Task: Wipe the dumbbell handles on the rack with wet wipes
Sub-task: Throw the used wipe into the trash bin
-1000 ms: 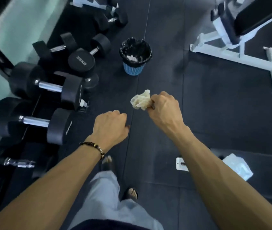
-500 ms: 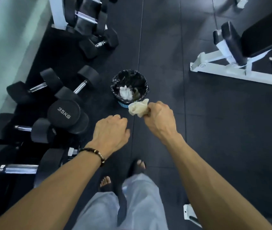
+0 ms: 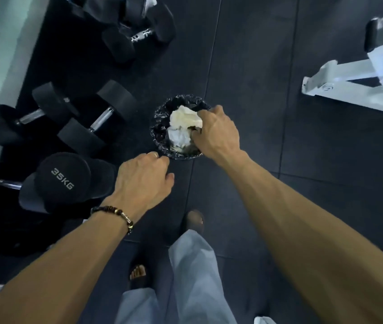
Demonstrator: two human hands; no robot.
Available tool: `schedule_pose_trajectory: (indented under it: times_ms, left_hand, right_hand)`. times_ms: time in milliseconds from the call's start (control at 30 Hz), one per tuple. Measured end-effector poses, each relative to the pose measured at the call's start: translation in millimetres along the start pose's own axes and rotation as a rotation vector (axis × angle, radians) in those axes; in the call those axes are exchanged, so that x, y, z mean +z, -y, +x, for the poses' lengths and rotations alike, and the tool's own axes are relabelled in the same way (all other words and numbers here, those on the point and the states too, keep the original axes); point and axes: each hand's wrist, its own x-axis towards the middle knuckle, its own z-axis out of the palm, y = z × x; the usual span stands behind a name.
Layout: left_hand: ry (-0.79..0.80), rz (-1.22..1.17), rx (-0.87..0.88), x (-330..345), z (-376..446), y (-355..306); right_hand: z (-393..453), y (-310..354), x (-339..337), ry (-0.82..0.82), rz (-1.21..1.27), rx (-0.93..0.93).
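My right hand (image 3: 216, 134) hangs directly over a small bin lined with a black bag (image 3: 159, 146) and pinches a crumpled, off-white used wipe (image 3: 186, 118) at its fingertips. The wipe sits above the bin's mouth, over another white wipe (image 3: 179, 139) lying inside. My left hand (image 3: 143, 181), with a bead bracelet on the wrist, hovers loosely curled and holds nothing, just left of the bin. Black dumbbells lie at the left: one marked 35KG (image 3: 62, 181), and two more with chrome handles (image 3: 101, 118).
A white bench frame (image 3: 349, 90) stands at the right. More dumbbells (image 3: 136, 36) sit at the top. Dark rubber floor tiles (image 3: 256, 66) stretch between the dumbbells and the bench. My legs and sandalled feet (image 3: 193, 220) are below the bin.
I have stepped forward to the bin. My right hand has carried the wipe from in front of the bin to directly above its opening. My left hand has followed alongside.
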Motion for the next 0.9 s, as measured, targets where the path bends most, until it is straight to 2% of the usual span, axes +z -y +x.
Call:
schedule_pose_trajectory:
  times_ms: [167, 433, 633, 900]
  left_hand:
    - [0.002, 0.051, 0.055, -14, 9, -1]
    - [-0.024, 0.127, 0.283, -45, -21, -12]
    - [0.007, 0.148, 0.546, -57, -66, -41]
    - [0.048, 0.270, 0.991, -25, -152, -142]
  right_hand:
    - [-25, -6, -15, -0.002, -0.030, -0.018]
    - [-111, 0, -58, -0.114, -0.049, 0.057]
    - [-214, -3, -77, -0.298, 0.064, 0.228]
    - [-389, -41, -62, -0.487, 0.147, 0.626]
